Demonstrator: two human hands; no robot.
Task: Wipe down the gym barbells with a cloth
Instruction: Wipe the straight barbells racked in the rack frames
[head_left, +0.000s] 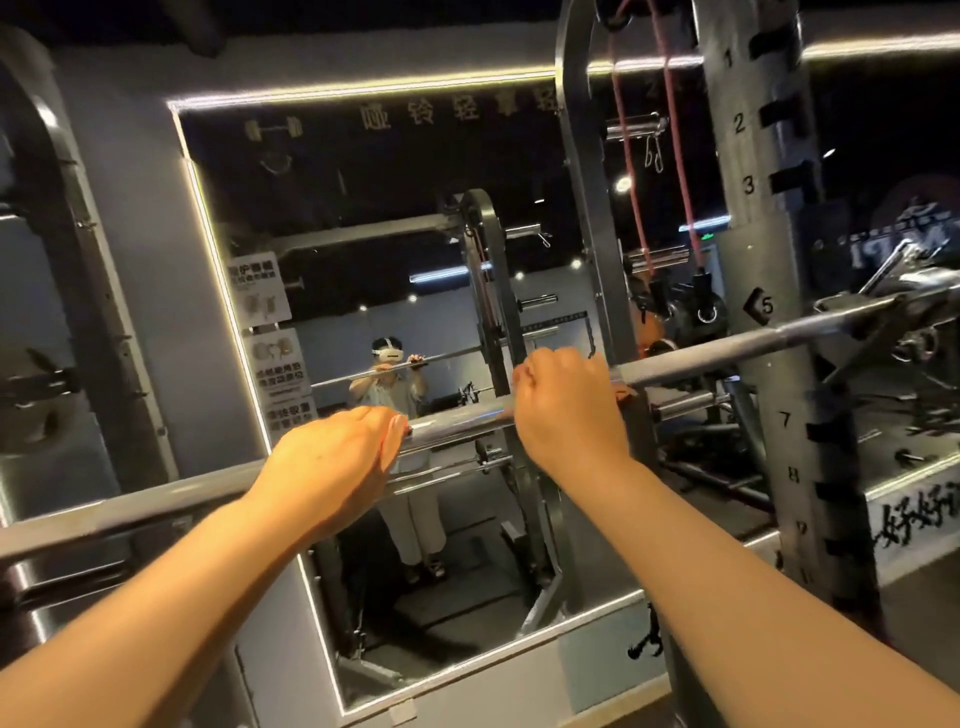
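Note:
A long steel barbell (737, 349) lies on a rack and slants from lower left to upper right across the view. My right hand (566, 402) grips the bar from above near its middle, fingers curled round it. A small pinkish edge shows under that hand; I cannot tell whether it is a cloth or my thumb. My left hand (337, 462) rests on the bar further left, its fingers fairly straight and lying over the steel. No cloth is plainly in sight.
A grey rack upright (769, 260) with numbered holes stands at the right and carries the bar's hook. Red resistance bands (631, 171) hang from the top. A large lit mirror (363, 234) faces me and reflects a person at the bar. Another rack post (78, 270) is at the left.

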